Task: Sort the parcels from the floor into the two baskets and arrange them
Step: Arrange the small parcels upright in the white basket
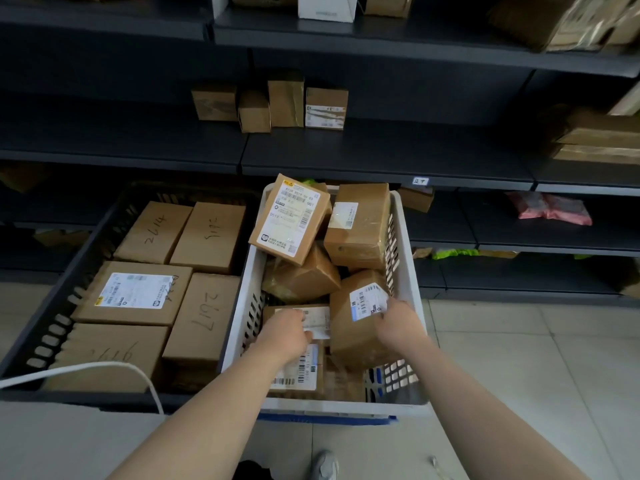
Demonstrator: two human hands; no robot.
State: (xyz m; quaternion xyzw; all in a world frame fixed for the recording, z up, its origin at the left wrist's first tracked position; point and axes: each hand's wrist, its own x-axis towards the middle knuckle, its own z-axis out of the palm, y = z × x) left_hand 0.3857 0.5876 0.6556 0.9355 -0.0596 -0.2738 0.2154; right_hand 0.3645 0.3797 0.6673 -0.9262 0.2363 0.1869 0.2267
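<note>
A white basket (242,299) on the floor holds several brown cardboard parcels piled loosely. Left of it a black basket (52,327) holds several flat parcels laid in neat rows. My left hand (287,327) reaches into the white basket and grips a small flat parcel with a white label (317,315). My right hand (398,320) holds the right side of a larger tilted parcel (353,327) bearing a barcode label. A labelled parcel (289,220) leans at the back of the white basket beside a taped box (358,225).
Dark metal shelves (381,157) stand behind the baskets, with small boxes (270,105) on the middle shelf and a pink bag (550,207) lower right. A white cable (86,370) crosses the black basket's front. Tiled floor (536,358) lies to the right. My shoe (323,465) shows below.
</note>
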